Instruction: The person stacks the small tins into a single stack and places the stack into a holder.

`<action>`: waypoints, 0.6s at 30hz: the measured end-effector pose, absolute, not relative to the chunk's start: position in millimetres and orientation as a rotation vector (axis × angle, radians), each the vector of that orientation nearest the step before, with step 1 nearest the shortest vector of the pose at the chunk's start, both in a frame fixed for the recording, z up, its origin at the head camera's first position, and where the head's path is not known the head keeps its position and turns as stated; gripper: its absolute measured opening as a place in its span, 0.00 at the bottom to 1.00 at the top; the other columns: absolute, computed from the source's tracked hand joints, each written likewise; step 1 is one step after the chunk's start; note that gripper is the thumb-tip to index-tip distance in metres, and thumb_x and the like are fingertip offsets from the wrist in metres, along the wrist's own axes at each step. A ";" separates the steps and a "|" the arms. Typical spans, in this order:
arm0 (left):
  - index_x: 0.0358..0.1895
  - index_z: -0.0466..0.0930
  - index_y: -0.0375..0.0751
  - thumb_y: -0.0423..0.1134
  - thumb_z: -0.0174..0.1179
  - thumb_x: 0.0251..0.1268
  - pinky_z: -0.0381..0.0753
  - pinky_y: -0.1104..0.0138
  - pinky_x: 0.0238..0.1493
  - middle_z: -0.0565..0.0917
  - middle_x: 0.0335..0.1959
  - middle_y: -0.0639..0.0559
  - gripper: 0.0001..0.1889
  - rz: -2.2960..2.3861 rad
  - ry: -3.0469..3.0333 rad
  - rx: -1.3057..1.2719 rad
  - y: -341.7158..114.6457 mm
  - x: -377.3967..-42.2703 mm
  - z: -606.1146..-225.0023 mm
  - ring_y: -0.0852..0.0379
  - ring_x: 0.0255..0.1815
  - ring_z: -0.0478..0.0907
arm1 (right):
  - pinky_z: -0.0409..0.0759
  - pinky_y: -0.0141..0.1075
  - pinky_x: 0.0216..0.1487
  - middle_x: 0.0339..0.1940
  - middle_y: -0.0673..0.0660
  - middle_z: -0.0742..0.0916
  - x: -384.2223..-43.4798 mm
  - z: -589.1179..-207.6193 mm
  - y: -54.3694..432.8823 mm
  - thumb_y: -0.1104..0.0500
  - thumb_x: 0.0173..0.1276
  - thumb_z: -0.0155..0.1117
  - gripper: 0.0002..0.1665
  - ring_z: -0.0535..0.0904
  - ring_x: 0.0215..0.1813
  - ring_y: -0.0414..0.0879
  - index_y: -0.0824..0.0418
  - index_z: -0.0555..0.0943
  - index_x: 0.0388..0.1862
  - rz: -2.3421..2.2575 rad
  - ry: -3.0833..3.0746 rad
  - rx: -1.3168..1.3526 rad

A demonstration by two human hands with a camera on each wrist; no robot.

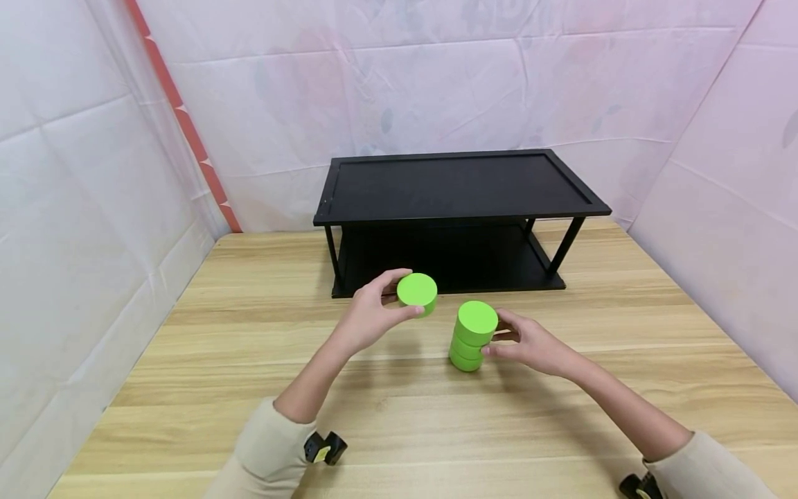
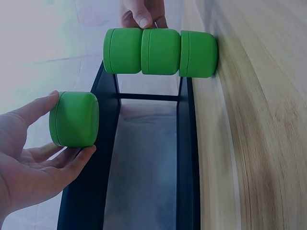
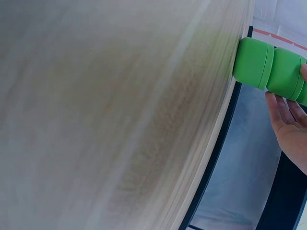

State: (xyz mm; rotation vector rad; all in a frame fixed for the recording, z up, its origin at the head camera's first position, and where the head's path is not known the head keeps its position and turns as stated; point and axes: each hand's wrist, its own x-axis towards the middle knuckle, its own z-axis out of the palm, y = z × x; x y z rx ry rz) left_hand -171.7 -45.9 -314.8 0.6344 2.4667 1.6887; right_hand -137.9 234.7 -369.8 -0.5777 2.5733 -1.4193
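Note:
My left hand [image 1: 368, 315] pinches a green round lidded container [image 1: 417, 291] between thumb and fingers, raised above the table. In the left wrist view a seam runs round this container [image 2: 76, 120] near one end. To its right, a stack of three matching green containers [image 1: 476, 322] stands on the table, leaning slightly. My right hand [image 1: 530, 343] holds the stack from the right, thumb on the near side and fingers on the far side, around its upper part. The right wrist view shows fingers [image 3: 283, 112] against the middle container [image 3: 285, 73]; the top one is cut off.
Behind the hands stands a black two-level rack [image 1: 461, 184] with thin posts and a lower shelf [image 1: 430, 256]. The wood-grain table [image 1: 399, 443] lies beneath. Pale sheets [image 1: 436, 90] hang at the back and both sides, with a red strip at left.

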 end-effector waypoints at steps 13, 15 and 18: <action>0.60 0.70 0.44 0.37 0.70 0.51 0.75 0.69 0.49 0.75 0.52 0.51 0.30 1.677 2.451 0.659 -37.8 -171.9 -314.5 0.56 0.50 0.74 | 0.75 0.44 0.52 0.53 0.63 0.77 -138.6 -370.6 234.7 0.60 0.57 0.68 0.33 0.75 0.52 0.57 0.68 0.68 0.59 -1.417 2.577 -0.580; 0.60 0.70 0.44 0.38 0.69 0.51 0.75 0.69 0.49 0.74 0.53 0.51 0.31 1.676 2.446 0.664 -36.6 -172.0 -314.3 0.56 0.51 0.74 | 0.75 0.45 0.52 0.53 0.63 0.77 -138.6 -370.6 234.7 0.60 0.57 0.68 0.33 0.75 0.52 0.57 0.68 0.68 0.59 -1.420 2.575 -0.580; 0.60 0.70 0.43 0.38 0.69 0.51 0.75 0.68 0.50 0.74 0.53 0.50 0.31 1.677 2.444 0.677 -34.7 -171.9 -313.7 0.56 0.51 0.74 | 0.75 0.45 0.52 0.53 0.63 0.77 -138.8 -370.6 234.6 0.60 0.57 0.68 0.33 0.75 0.52 0.57 0.68 0.67 0.59 -1.417 2.578 -0.580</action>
